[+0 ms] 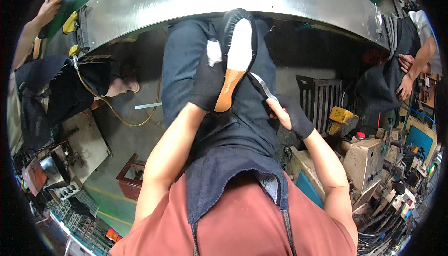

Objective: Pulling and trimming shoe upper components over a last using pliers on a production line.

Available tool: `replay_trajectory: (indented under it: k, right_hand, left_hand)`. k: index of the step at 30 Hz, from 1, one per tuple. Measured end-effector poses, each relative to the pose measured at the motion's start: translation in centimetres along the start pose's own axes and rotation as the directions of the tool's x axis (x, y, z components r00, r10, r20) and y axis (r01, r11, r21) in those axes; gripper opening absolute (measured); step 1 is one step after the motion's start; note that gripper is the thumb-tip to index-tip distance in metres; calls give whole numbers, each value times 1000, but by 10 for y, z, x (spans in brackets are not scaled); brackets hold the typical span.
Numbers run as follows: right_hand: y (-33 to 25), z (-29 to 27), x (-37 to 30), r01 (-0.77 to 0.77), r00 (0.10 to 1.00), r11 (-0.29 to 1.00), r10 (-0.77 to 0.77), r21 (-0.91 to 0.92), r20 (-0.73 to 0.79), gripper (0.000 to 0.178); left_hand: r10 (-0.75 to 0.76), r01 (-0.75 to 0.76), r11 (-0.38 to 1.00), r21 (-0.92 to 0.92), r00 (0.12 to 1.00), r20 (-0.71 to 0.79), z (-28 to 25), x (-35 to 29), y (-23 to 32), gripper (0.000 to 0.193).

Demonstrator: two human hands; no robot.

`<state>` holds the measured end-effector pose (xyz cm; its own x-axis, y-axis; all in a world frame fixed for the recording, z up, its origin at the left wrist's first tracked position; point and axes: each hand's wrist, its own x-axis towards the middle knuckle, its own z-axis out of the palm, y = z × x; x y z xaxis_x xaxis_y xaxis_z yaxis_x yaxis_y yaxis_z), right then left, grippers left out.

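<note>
A black shoe upper lies sole side up over my lap, toe pointing away from me. Its underside shows white on the forefoot and tan board toward the heel. My left hand, in a black glove with white wrapping on the fingers, is closed around the shoe's left side. In my right hand, also partly gloved in black, is a slim curved metal tool, its dark tip close to the shoe's right edge. Whether the tip touches the shoe I cannot tell. Its exact kind is unclear.
Beyond my knees runs a curved metal bench. A dark slatted crate and a yellow box sit at the right, near machinery. A hose and a red-brown stool are at the left. Other people work on both sides.
</note>
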<state>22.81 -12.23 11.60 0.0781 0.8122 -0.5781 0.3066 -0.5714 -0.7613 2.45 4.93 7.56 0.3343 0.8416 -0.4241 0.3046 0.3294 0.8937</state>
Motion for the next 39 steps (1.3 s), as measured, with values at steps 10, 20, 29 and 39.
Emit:
replay_trajectory:
  k: [10, 20, 29, 39]
  right_hand:
    - [-125, -21, -28, 678, 683, 381, -643, -629, 347, 40]
    - [-40, -25, -7, 178, 980, 960, -192, -216, -44, 41]
    - [-4, 70, -37, -82, 948, 831, 236, 551, -215, 49]
    - [-91, -7, -33, 280, 936, 934, -317, -221, -154, 38]
  left_hand:
    - [341, -346, 937, 53, 936, 81, 2, -16, 13, 70]
    - [268, -310, 947, 83, 906, 328, -31, -28, -2, 116]
    - [284, -358, 894, 270, 918, 276, -13, -39, 28, 114]
    - [319, -380, 736, 560, 925, 208, -14, -66, 61, 98]
